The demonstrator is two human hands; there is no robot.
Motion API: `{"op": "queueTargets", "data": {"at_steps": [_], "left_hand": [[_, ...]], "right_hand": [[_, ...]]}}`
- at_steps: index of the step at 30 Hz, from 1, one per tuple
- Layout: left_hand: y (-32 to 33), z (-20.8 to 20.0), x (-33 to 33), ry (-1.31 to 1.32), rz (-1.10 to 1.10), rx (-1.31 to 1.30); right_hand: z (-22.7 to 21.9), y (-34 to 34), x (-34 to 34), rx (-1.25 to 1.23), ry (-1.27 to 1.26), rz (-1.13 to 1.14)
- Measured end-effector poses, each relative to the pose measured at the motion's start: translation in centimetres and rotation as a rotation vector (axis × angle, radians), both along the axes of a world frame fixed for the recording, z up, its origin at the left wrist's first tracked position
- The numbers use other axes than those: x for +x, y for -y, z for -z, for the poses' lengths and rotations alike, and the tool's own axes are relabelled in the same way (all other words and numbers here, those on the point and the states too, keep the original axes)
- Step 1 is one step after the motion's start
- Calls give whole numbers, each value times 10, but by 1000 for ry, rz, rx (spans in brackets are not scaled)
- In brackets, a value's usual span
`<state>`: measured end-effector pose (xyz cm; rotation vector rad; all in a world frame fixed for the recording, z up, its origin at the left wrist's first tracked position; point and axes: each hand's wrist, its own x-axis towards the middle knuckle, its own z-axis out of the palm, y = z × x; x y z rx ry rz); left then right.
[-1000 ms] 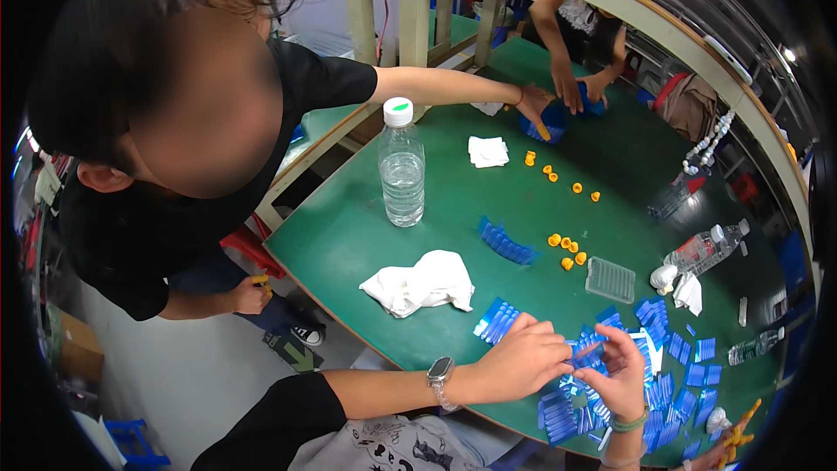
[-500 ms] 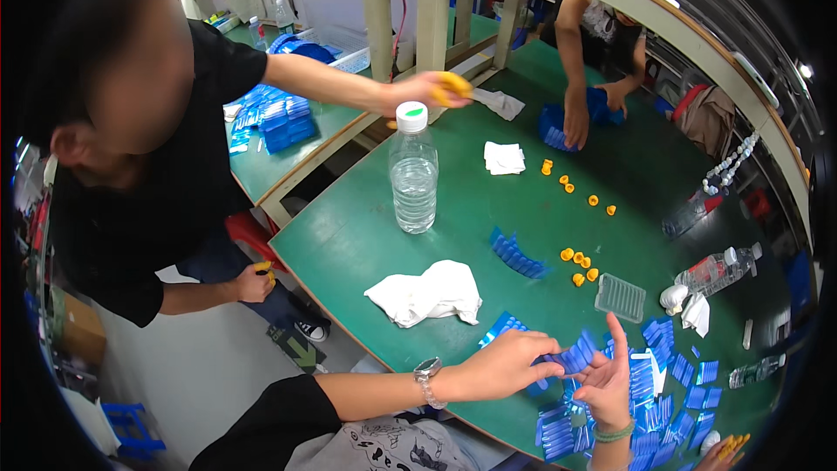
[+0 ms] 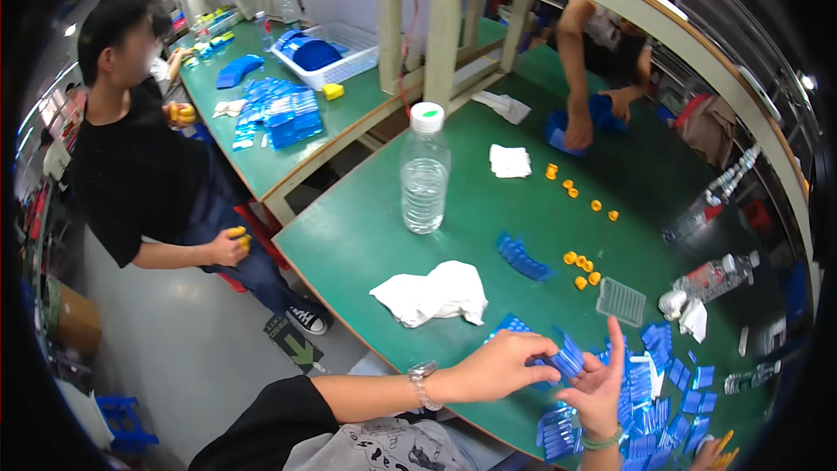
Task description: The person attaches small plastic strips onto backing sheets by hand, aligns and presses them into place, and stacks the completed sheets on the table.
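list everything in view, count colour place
Ribbed plastic strips: many, blue, around right hand
Rolled finger cots: about ten, yellow, mid-table
Cloth: one, white, near left forearm
Tall bottle: one, clear, behind cloth
Shallow tray: one, clear, beside cots
Other bottles: several, clear, right, upper left
Tables: two, green, centre, upper left
Basket: one, white, upper left
Co-workers: several, some in black, left, far side
Left hand: one, bare, pinching strip
Right hand: one, bare, near strip

On the floor at left, a dark green sign [image 3: 294, 344] bears a light green arrow pointing toward the near side; its lettering is too small to read. Dark lettering and drawings on the near person's grey shirt [image 3: 392, 443] cannot be made out. The tall bottle's white cap [image 3: 427, 119] carries a green mark.
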<state>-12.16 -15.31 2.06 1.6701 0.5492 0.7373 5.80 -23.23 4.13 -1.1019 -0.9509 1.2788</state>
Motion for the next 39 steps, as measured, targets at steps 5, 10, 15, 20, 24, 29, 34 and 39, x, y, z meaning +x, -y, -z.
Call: {"op": "queueTargets", "data": {"at_steps": [5, 10, 15, 20, 24, 29, 34, 39], "left_hand": [[7, 1, 2, 34, -59, -71], [11, 10, 1, 73, -89, 2], [27, 34, -3, 68, 30, -324], [27, 26, -1, 149, 106, -403], [20, 30, -2, 176, 104, -570], [21, 21, -11, 194, 71, -572], [24, 20, -9, 165, 39, -428], [26, 25, -13, 102, 1, -541]], "right_hand": [[11, 2, 1, -56, 25, 24], [15, 8, 5, -8, 83, -35], [18, 29, 1, 15, 120, -28], [14, 35, -2, 4, 246, -29], [13, 28, -13, 2, 247, -13], [10, 19, -12, -13, 79, 18], [13, 28, -18, 1, 141, 53], [9, 25, -21, -44, 45, 68]]}}
